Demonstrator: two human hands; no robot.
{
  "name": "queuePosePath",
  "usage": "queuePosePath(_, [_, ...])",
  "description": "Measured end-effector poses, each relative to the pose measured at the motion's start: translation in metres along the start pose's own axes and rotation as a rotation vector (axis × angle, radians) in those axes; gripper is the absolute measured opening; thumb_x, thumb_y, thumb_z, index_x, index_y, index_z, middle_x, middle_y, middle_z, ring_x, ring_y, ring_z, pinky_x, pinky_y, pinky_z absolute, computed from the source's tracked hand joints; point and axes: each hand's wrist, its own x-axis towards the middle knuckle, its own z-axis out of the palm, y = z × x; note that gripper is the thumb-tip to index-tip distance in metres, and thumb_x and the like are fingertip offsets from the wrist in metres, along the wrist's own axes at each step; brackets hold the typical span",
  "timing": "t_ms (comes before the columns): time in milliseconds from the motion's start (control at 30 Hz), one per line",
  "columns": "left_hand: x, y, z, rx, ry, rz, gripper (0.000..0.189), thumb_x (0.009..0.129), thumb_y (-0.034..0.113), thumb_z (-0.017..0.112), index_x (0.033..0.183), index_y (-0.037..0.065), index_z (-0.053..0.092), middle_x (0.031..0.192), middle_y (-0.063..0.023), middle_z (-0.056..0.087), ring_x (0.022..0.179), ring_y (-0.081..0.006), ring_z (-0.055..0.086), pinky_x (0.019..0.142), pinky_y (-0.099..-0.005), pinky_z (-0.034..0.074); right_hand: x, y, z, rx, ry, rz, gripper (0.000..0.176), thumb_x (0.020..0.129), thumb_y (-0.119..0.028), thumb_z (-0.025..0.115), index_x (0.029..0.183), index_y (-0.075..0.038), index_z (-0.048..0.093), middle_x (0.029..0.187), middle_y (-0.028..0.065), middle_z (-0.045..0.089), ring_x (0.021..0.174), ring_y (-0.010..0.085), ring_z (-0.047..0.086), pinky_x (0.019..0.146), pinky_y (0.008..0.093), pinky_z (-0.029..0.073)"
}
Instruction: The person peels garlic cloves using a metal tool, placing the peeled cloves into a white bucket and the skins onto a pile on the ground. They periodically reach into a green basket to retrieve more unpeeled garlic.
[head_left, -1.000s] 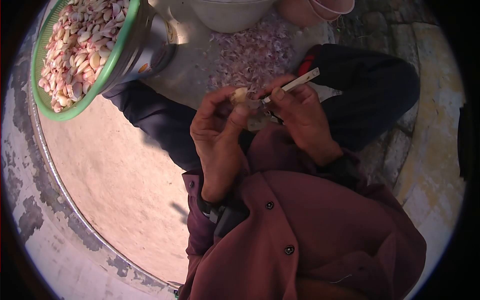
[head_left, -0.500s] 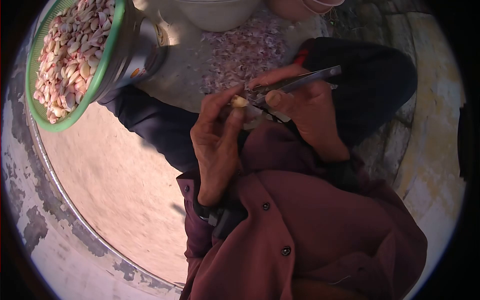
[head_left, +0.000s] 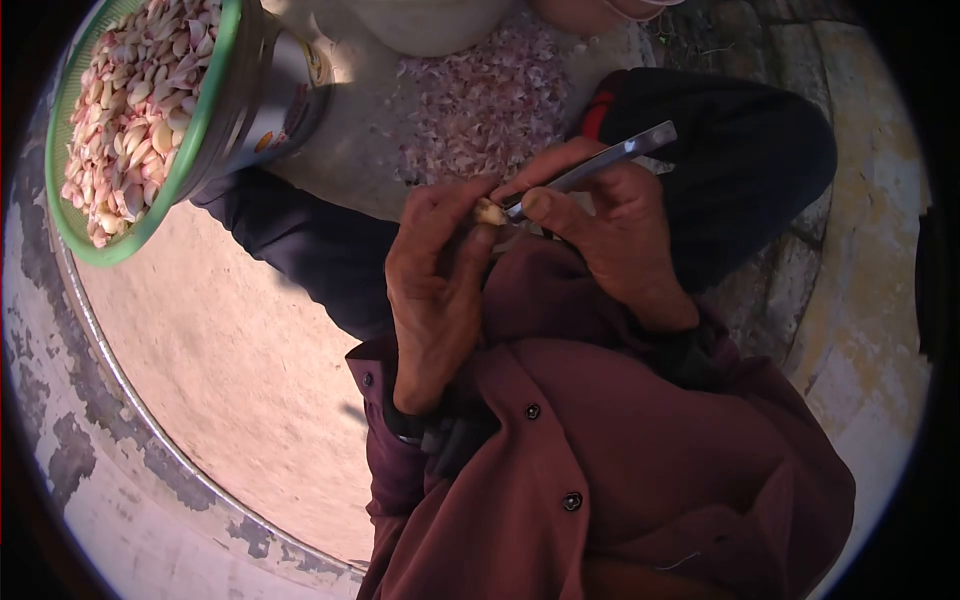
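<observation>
Between the thumb and fingers of my left hand (head_left: 435, 285) is a pale garlic clove (head_left: 488, 212). My right hand (head_left: 620, 230) grips a pair of flat metal tweezers (head_left: 610, 160), with the thumb below and the fingers above. The tweezers' lower end meets the clove, and their joined end points up and to the right. Both hands are close together above my lap. A green-rimmed basket (head_left: 207, 130) at the upper left holds many garlic cloves (head_left: 140, 110), some with pinkish skins.
Garlic skins (head_left: 485, 100) lie heaped on the ground beyond my hands. Behind them stand a pale tub (head_left: 430, 25) and a pinkish bowl (head_left: 575, 15). Under the basket is a printed bucket (head_left: 285, 100). My bent legs frame the work area; a low wall edge (head_left: 150, 425) curves at left.
The tweezers' arms, apart before, are now pressed together, and their end has come to the clove. My right hand has moved slightly left. The clove has turned a little.
</observation>
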Motion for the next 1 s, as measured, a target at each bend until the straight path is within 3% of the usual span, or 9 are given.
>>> queuePosePath(67, [0.0,-0.001,-0.001,-0.014,-0.039,0.032,0.026,0.092,0.002,0.056,0.118,-0.002,0.061,0.112,-0.0075,0.055,0.103,-0.0131,0.056,0.086,-0.0254,0.048,0.002,0.001,-0.001,-0.042,-0.012,-0.006,0.015,0.09,-0.011,0.066,0.1,-0.001,0.063,0.092,0.0076,0.068,0.085,0.0104,0.062,0.077,0.0255,0.049])
queuePosePath(200, [-0.001,-0.012,0.004,-0.166,0.001,0.042,0.026,0.092,0.003,0.056,0.117,-0.003,0.061,0.11,-0.0071,0.056,0.099,-0.0133,0.058,0.084,-0.0253,0.049,0.004,0.007,-0.002,0.249,0.089,0.188,0.012,0.09,-0.009,0.064,0.099,-0.001,0.063,0.092,0.0089,0.069,0.082,0.0114,0.062,0.074,0.0262,0.05])
queuePosePath(267, [0.0,-0.013,0.004,-0.32,-0.016,-0.078,0.033,0.091,0.006,0.06,0.123,-0.002,0.057,0.108,-0.0072,0.057,0.095,-0.0142,0.059,0.084,-0.0261,0.049,0.003,0.009,0.001,0.283,0.112,0.21,0.012,0.09,-0.008,0.063,0.099,-0.001,0.063,0.092,0.0095,0.069,0.082,0.0119,0.063,0.075,0.0265,0.05])
queuePosePath(467, [-0.003,0.0,0.006,-0.506,0.083,-0.255,0.035,0.085,0.012,0.07,0.115,0.001,0.054,0.102,-0.0076,0.059,0.088,-0.012,0.059,0.078,-0.0246,0.049,0.003,0.012,0.009,0.075,0.07,-0.011,0.012,0.089,-0.007,0.065,0.098,0.0,0.064,0.093,0.0106,0.069,0.086,0.0129,0.064,0.078,0.0268,0.05])
queuePosePath(567, [-0.001,-0.005,0.009,-0.484,0.152,-0.179,0.031,0.085,0.001,0.067,0.112,0.003,0.051,0.094,-0.0039,0.059,0.085,-0.0075,0.056,0.076,-0.0216,0.047,0.002,0.01,0.01,-0.041,0.02,-0.095,0.01,0.089,-0.007,0.065,0.095,0.0,0.065,0.092,0.0099,0.069,0.087,0.0123,0.063,0.078,0.0267,0.05])
queuePosePath(667, [0.0,0.003,0.009,-0.457,0.199,-0.264,0.018,0.087,0.007,0.065,0.101,0.003,0.055,0.092,-0.0048,0.059,0.08,-0.0086,0.056,0.072,-0.0212,0.044,0.003,0.012,0.01,-0.096,0.014,-0.107,0.009,0.089,-0.008,0.065,0.093,0.0,0.066,0.091,0.0092,0.069,0.086,0.012,0.063,0.078,0.0264,0.05])
queuePosePath(767, [0.0,0.001,0.003,-0.555,0.169,-0.277,0.02,0.087,-0.003,0.059,0.106,0.0,0.055,0.091,-0.006,0.061,0.077,-0.0096,0.059,0.074,-0.0225,0.049,0.008,0.022,0.0,-0.174,0.078,-0.119,0.01,0.088,-0.009,0.066,0.095,-0.001,0.065,0.094,0.0092,0.069,0.088,0.0121,0.063,0.079,0.0266,0.05])
queuePosePath(833, [0.002,0.004,0.002,-0.627,0.193,-0.321,0.017,0.088,-0.003,0.058,0.105,-0.001,0.056,0.092,-0.0072,0.062,0.077,-0.0106,0.061,0.074,-0.0229,0.049,0.014,0.025,-0.005,0.009,0.214,-0.045,0.013,0.088,-0.009,0.066,0.097,0.0,0.064,0.098,0.01,0.068,0.09,0.0128,0.063,0.082,0.0271,0.05])
queuePosePath(1000, [0.006,0.006,0.004,-0.706,0.199,-0.349,0.017,0.089,-0.004,0.055,0.106,-0.002,0.057,0.093,-0.0099,0.064,0.077,-0.0125,0.063,0.073,-0.0237,0.051,0.012,0.028,-0.007,-0.047,0.14,-0.101,0.016,0.088,-0.01,0.067,0.1,-0.001,0.063,0.097,0.0087,0.068,0.091,0.012,0.063,0.082,0.0265,0.05])
